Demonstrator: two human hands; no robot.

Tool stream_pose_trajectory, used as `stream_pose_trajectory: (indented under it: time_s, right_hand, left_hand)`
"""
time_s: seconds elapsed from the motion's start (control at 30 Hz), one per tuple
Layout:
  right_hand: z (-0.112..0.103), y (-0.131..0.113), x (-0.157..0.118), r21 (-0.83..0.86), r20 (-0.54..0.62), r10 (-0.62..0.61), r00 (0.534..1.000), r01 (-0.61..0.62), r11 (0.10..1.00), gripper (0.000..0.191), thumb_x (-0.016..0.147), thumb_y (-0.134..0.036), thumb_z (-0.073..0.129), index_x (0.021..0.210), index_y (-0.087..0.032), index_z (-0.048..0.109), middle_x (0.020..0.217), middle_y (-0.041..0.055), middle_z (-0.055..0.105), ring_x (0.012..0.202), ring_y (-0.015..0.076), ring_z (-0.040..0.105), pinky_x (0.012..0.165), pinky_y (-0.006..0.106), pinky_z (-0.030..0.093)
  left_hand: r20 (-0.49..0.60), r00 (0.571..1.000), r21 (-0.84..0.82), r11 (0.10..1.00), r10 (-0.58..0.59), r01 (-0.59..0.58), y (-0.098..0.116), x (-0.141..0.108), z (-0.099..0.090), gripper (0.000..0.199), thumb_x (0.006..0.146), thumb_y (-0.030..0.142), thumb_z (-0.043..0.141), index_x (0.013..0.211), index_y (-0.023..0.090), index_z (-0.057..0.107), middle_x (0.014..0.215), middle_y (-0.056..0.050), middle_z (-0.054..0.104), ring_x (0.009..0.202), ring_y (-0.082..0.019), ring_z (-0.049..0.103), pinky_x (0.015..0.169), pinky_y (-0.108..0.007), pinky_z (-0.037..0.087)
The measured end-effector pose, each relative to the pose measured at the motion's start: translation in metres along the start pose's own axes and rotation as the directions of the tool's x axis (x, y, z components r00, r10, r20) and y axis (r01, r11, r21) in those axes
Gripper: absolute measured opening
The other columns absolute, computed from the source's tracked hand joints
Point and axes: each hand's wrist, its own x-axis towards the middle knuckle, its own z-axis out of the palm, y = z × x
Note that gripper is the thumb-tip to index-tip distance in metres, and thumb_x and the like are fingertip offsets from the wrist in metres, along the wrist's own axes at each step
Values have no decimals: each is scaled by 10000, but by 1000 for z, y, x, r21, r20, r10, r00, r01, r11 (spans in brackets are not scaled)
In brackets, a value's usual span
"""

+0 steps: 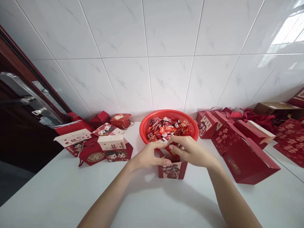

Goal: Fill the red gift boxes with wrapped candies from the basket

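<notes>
A small red gift box [173, 171] with a printed picture on its front stands upright on the table, its top open. My left hand [150, 155] grips the box at its left side, thumb along the front rim and fingers behind. Over the box's opening, my right hand [191, 151] is bent with its fingers curled together; what they hold, if anything, is hidden. Just behind both hands sits a red plastic basket [143, 129] heaped with wrapped candies [166, 128] in mostly red wrappers.
Several red and cream gift boxes [95, 155] cluster on the left of the white table [142, 205]. More red boxes [247, 161] stand on the right, with red cloth [251, 117] and a cardboard box [273, 107] behind. A tiled wall [171, 79] backs the table; a dark door [19, 126] is at left.
</notes>
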Motion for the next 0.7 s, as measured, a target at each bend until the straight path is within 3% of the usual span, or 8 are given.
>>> stream_pose_trajectory:
  time_s: [0.1,0.23,0.37,0.5,0.6,0.7]
  right_hand:
    - [0,0,-1,-71,143,-6,990,17,997,172,924,-103,485,840,-179,613,672,-23,596,564,96,442,556,227,325]
    - [-4,-3,-6,-173,232,7,973,34,984,175,910,-92,528,864,-189,667,721,-15,660,596,108,524,571,225,363]
    - [-13,-6,-13,-144,61,-13,998,22,989,204,979,-215,511,994,-205,714,829,19,734,699,146,641,634,243,464]
    - [-27,-4,-20,-144,-172,-49,984,24,989,236,998,-345,531,955,-204,716,905,51,764,792,187,697,697,280,532]
    - [-36,0,-24,-153,-305,-56,951,9,988,244,982,-404,566,998,-211,714,995,70,776,867,213,718,752,311,565]
    - [-42,5,-26,-140,-362,-34,932,-18,990,277,950,-449,611,1070,-219,706,1060,80,772,934,233,726,787,335,585]
  left_hand:
    - [35,999,-8,1000,26,-26,3,0,0,392,744,340,871,1098,187,801,1103,-69,772,1134,-299,661,1062,-399,474]
    - [37,999,-14,1000,25,-24,7,0,1,490,741,299,872,1213,219,769,1168,-69,768,1178,-301,654,1083,-402,469]
    - [39,999,-21,999,35,-34,4,-2,1,505,779,336,844,1265,241,744,1301,-79,729,1285,-317,619,1145,-446,438]
    - [5,999,87,996,33,-33,-3,-4,-1,593,779,387,842,1340,268,691,1403,-88,665,1368,-335,559,1171,-507,423]
    - [-9,996,158,983,94,-91,-7,-5,1,524,811,345,816,1314,246,710,1315,-105,717,1269,-317,644,1149,-497,457]
    - [-129,978,138,980,163,-145,-6,-4,3,326,891,315,716,1187,195,783,1203,-116,770,1131,-283,722,1048,-427,557]
